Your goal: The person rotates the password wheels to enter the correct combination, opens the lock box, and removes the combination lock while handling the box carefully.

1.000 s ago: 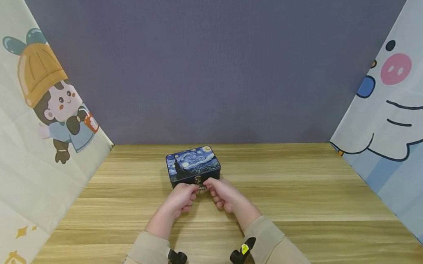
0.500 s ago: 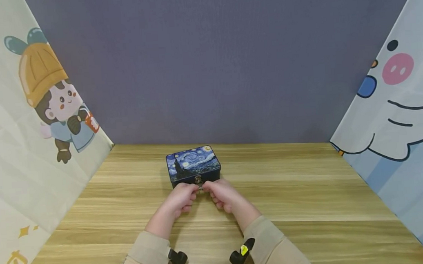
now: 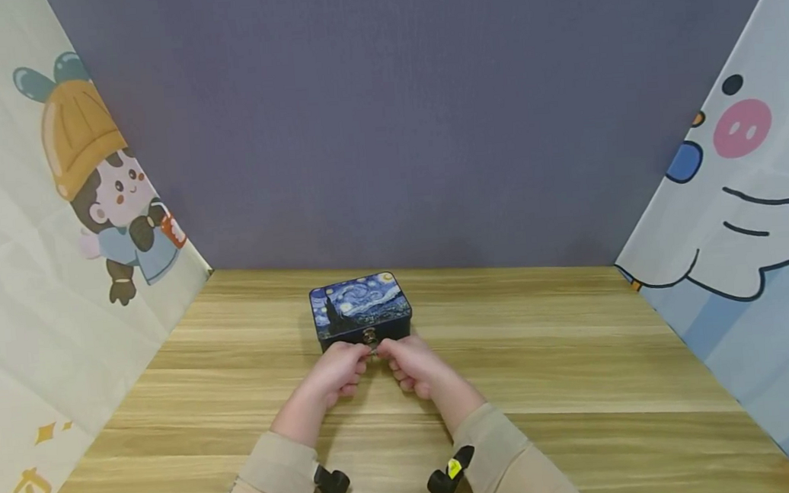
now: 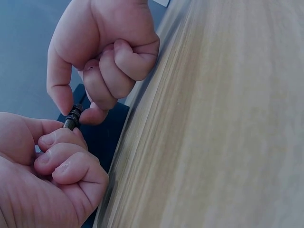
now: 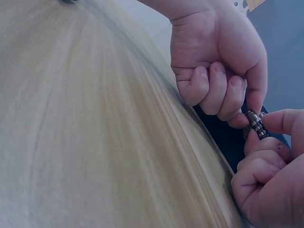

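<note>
A blue tin box [image 3: 360, 306] with a swirling night-sky painting on its lid stands closed on the table, a brass latch [image 3: 369, 335] at its front. At the latch is a small dark cylindrical combination lock [image 5: 257, 124] with ringed dials. My left hand [image 3: 337, 369] pinches one end of the lock between thumb and index finger, the other fingers curled. From the other side my right hand [image 3: 418, 363] pinches the lock's opposite end at the dials. In the head view the fingertips cover most of the lock; the left wrist view shows its rings [image 4: 73, 117] between both hands.
The wood-grain table [image 3: 511, 345] runs back to a grey-purple panel [image 3: 386, 125]. Cartoon-printed cloths hang along the left [image 3: 20, 303] and right [image 3: 765, 236] sides. Each sleeve cuff carries a small black wrist camera [image 3: 332, 484].
My right fingertips have shifted slightly left over the lock, covering more of its dials. The box and my left hand stay in place.
</note>
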{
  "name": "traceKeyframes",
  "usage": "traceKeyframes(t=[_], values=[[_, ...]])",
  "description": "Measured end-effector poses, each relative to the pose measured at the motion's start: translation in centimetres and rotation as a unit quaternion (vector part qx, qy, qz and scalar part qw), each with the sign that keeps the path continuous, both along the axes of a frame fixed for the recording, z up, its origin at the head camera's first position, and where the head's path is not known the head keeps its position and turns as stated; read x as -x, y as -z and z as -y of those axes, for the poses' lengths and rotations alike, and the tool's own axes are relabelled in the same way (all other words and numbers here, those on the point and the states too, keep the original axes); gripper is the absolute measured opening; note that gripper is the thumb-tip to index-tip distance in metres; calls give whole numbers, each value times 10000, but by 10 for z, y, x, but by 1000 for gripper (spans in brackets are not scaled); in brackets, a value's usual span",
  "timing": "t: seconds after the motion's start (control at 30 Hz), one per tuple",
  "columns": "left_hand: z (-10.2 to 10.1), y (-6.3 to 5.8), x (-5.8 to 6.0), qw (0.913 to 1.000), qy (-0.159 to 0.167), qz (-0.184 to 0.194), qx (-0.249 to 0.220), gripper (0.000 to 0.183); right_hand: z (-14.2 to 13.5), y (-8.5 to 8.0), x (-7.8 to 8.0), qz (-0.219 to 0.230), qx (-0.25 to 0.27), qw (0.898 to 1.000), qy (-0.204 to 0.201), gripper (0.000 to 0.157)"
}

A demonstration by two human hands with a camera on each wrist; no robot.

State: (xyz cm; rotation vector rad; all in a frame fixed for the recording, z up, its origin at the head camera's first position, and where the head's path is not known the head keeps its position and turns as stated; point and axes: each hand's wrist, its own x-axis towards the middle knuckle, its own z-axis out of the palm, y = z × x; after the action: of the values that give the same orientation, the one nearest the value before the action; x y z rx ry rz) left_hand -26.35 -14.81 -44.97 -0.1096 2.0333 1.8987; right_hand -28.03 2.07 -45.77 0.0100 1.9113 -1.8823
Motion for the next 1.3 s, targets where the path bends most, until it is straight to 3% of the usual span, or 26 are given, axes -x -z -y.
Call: traceKeyframes(t=[0.3,1.3], values=[[0,0,0,10000,-32,3,-9,28,0,0,-1,35,19,10000,-28,31],[1,0,0,10000,0,-43,3,27,2,0,-1,71,9,10000,23,22]])
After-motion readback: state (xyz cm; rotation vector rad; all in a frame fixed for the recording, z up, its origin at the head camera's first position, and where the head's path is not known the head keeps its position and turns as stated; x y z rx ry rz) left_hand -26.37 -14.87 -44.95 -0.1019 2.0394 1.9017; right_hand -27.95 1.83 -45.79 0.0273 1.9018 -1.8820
